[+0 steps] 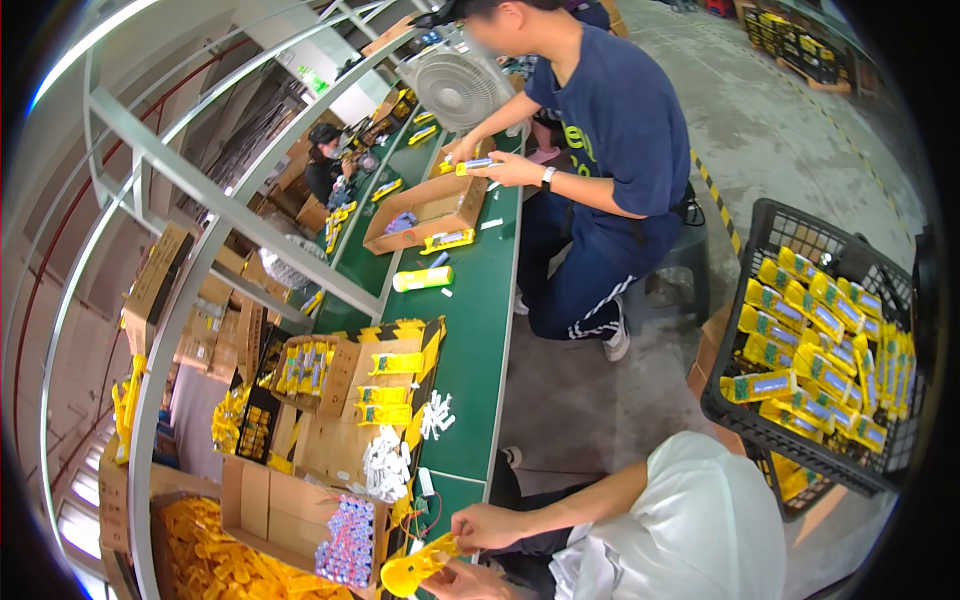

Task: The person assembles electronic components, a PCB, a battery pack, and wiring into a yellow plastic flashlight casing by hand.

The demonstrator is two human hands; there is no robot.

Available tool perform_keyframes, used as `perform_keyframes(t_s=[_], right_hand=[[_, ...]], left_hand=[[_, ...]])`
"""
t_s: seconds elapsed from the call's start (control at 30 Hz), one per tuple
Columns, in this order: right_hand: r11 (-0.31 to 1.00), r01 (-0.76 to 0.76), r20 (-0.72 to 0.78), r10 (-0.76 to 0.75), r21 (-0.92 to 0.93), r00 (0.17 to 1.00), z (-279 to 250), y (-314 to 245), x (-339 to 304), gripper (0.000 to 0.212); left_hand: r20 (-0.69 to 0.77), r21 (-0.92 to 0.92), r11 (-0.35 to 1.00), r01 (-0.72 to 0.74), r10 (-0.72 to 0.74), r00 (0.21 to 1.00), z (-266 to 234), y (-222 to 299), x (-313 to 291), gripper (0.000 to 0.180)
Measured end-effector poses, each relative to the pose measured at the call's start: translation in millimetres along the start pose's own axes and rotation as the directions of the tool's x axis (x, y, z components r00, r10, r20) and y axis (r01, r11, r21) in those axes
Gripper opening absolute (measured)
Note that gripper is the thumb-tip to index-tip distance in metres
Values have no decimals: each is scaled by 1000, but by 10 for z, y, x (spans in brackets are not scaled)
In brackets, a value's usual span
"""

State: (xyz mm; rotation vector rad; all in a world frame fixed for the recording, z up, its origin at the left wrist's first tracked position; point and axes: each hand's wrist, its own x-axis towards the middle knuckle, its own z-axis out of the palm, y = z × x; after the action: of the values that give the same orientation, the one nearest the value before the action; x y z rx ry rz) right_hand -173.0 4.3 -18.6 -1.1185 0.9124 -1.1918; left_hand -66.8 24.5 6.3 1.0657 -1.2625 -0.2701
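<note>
At the bench edge, my left hand (468, 582) holds a yellow plastic casing (408, 572) with a rounded wide end, from below. My right hand (482, 527) has its fingers closed at the narrow end of the same casing; whether it also pinches a small part there is hidden. Thin red wires (437, 512) and a small white block (426, 482) lie beside the casing. Close by stands a cardboard box (258, 510) with many blue-and-pink cylindrical cells (347, 540). White plastic pieces (386, 465) are heaped beyond it, near yellow packs (384, 405) on a wooden board.
Loose yellow casings (215, 545) fill a bin at lower left. A black crate (740, 385) of yellow packs stands at right. Across the bench (465, 385), a co-worker in dark blue (625, 130) handles a yellow piece over a cardboard tray (430, 215). Metal frame bars (240, 215) rise at left.
</note>
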Motion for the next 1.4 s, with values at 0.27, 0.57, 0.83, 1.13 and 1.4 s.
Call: perform_keyframes(t_s=[0.27, 0.57, 0.83, 1.13, 1.4], right_hand=[[847, 366, 138, -339, -386, 931, -259, -180, -118, 25], [936, 232, 422, -104, -265, 901, -311, -308, -24, 24], [960, 3, 392, -117, 279, 913, -278, -208, 167, 22], [960, -83, 437, -43, 267, 899, -215, -188, 249, 26], [773, -328, 558, -41, 543, 829, -239, -109, 533, 44]], left_hand=[[37, 167, 978, -126, 122, 992, -178, 118, 504, 32], [-123, 98, 995, 9, 3, 992, -454, -1, 740, 32], [-164, -9, 997, 75, -75, 984, -519, -213, 847, 45], [-103, -315, 870, 380, -430, 897, -318, -346, 725, 55], [-179, -322, 877, 357, -427, 886, -418, -542, 789, 47]])
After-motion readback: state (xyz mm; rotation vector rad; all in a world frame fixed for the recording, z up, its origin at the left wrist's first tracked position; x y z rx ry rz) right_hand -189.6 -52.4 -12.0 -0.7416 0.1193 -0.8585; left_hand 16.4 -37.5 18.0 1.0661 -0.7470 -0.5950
